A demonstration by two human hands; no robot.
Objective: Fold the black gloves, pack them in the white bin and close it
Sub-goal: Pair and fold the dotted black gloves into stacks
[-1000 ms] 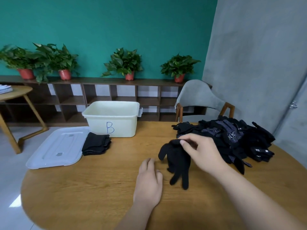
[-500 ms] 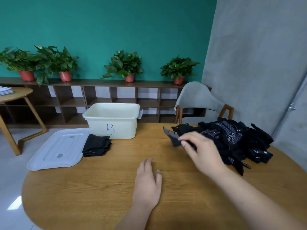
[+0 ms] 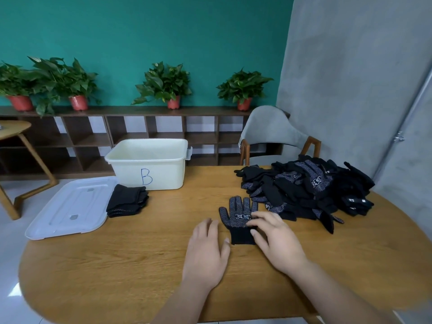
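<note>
One black dotted glove [image 3: 236,212] lies flat on the wooden table [image 3: 117,258], fingers pointing away, dots up. My right hand [image 3: 273,239] rests on its palm and cuff with fingers spread. My left hand [image 3: 205,249] lies flat on the table just left of the cuff. A heap of black gloves [image 3: 311,190] sits at the right. A folded stack of gloves [image 3: 127,203] lies in front of the open white bin [image 3: 149,170] marked B. The bin's lid [image 3: 67,206] lies flat to the left.
A grey chair [image 3: 271,134] stands behind the table at the far side. A low shelf [image 3: 131,136] with potted plants runs along the green wall. A small round side table [image 3: 14,134] is at the far left.
My right hand drew a glove out of the heap and laid it flat on the table in front of me. My left hand stayed flat on the table.
</note>
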